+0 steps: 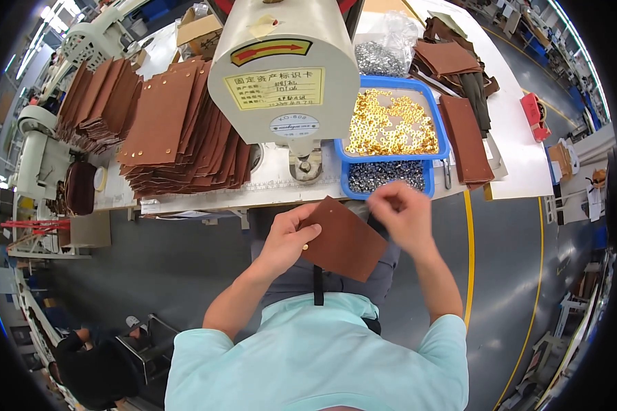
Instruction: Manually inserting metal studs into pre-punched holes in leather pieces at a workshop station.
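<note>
A rust-brown leather panel carries a small gold stud, matching stacked brown panels on the white surface. A blue tray holds bright gold rivets above dark silver ones. The cream machine head bears a yellow label and red arrow; the shirt is pale mint.

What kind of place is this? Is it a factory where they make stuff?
Most likely yes, a workshop or factory for leather goods. A cream press machine stands on the table, stacks of brown leather pieces lie beside it, and a blue tray holds gold rivets. The left hand holds one brown piece.
</note>
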Demonstrator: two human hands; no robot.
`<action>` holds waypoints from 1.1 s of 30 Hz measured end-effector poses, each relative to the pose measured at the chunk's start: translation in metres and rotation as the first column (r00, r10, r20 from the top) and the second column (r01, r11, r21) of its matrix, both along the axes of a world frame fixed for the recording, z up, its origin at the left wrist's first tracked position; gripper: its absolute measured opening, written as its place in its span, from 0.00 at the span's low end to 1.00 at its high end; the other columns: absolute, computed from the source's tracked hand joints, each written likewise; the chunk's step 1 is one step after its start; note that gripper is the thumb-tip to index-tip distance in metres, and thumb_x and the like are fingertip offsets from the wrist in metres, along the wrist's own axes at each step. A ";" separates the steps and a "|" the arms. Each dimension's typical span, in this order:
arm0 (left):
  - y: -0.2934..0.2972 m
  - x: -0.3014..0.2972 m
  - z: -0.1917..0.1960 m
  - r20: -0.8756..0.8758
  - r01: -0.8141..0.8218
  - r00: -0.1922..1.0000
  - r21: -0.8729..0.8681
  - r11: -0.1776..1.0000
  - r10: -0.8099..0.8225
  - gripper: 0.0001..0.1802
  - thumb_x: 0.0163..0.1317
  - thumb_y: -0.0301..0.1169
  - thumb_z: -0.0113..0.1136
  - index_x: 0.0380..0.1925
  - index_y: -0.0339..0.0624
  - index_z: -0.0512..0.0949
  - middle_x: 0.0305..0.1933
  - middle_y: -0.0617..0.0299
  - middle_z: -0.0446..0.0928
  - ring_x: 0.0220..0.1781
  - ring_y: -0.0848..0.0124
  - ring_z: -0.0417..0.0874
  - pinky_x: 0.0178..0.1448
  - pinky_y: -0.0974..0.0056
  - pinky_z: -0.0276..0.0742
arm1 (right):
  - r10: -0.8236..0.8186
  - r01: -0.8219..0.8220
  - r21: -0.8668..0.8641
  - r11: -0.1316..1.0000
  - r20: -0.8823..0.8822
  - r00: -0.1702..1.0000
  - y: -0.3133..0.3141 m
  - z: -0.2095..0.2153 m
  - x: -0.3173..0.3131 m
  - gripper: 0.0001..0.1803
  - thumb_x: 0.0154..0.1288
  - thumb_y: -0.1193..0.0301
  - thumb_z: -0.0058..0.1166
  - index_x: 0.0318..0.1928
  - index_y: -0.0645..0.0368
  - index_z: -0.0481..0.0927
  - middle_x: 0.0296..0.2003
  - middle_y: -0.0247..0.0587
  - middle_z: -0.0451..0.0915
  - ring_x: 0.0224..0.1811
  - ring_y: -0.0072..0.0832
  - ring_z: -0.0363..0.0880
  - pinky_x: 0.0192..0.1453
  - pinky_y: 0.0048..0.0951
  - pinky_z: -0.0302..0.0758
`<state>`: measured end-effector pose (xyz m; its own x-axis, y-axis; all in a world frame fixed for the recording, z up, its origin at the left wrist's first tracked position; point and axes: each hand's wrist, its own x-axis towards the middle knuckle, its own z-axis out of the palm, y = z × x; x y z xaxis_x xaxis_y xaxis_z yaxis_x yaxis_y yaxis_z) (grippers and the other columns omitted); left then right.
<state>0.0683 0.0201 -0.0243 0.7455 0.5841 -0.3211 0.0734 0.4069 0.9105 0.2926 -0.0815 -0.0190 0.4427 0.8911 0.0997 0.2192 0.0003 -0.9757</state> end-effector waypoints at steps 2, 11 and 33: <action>-0.003 0.001 0.001 0.023 0.015 1.000 -0.035 0.999 -0.014 0.23 0.71 0.20 0.51 0.66 0.33 0.75 0.55 0.60 0.83 0.54 0.76 0.82 0.59 0.69 0.77 | 0.094 -0.100 0.024 0.995 0.194 0.976 -0.006 0.000 -0.020 0.05 0.63 0.80 0.68 0.38 0.64 0.84 0.34 0.37 0.85 0.34 0.20 0.84 0.41 0.23 0.82; -0.011 0.000 0.003 0.086 0.074 0.994 -0.036 0.997 -0.070 0.24 0.70 0.20 0.52 0.66 0.33 0.75 0.55 0.61 0.83 0.54 0.77 0.81 0.59 0.68 0.78 | 0.069 -0.145 0.164 0.976 0.398 0.915 -0.009 0.000 -0.037 0.08 0.57 0.81 0.71 0.38 0.61 0.88 0.34 0.39 0.84 0.31 0.27 0.83 0.33 0.26 0.79; -0.013 -0.004 -0.004 -0.137 0.148 0.989 0.938 0.312 -0.057 0.14 0.58 0.25 0.71 0.46 0.43 0.86 0.35 0.59 0.87 0.34 0.61 0.89 0.40 0.63 0.84 | 0.272 -0.241 -0.135 0.961 0.318 0.908 0.002 -0.016 0.021 0.09 0.61 0.78 0.67 0.43 0.63 0.88 0.41 0.44 0.88 0.37 0.30 0.87 0.41 0.28 0.81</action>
<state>0.0644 0.0068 -0.0279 0.8272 0.4445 0.3437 0.1233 -0.7404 0.6607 0.3141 -0.0792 -0.0350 0.1530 0.9816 0.1141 0.5331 0.0152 -0.8459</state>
